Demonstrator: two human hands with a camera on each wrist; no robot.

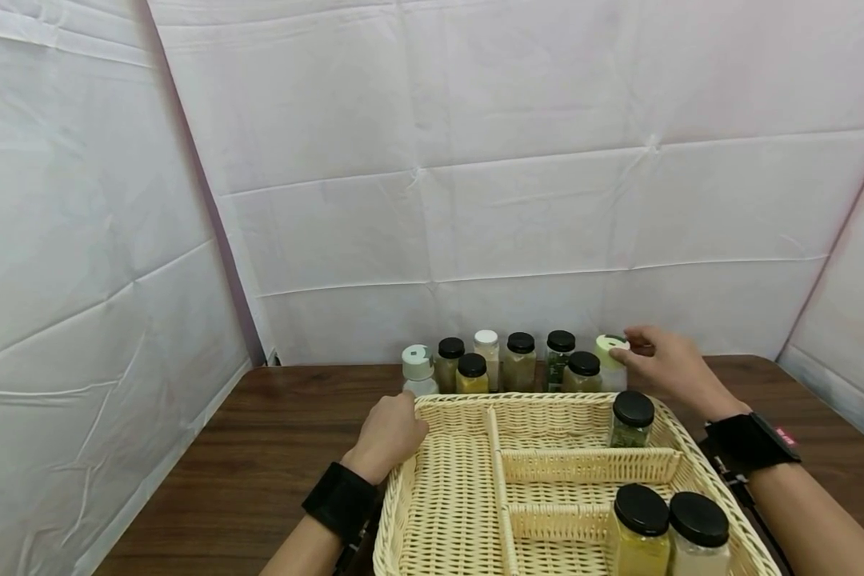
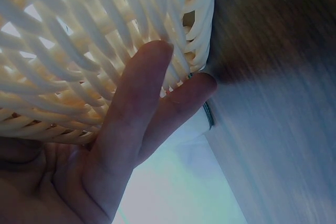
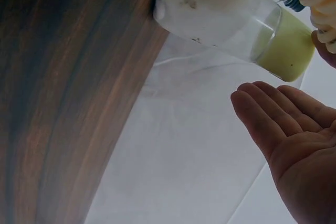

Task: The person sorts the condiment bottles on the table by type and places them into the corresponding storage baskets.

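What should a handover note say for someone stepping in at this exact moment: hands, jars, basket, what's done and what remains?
Left hand: open, fingers resting against the far-left rim of the wicker basket.
Right hand: open, reaching at the pale-green-lidded jar at the right end of the row; no grip visible in the right wrist view.
Done: three black-lidded jars stand in the basket, one in the far right compartment, two in the near right one.
Left: the jars in the row behind the basket on the table, likely starting with the green-lidded one.
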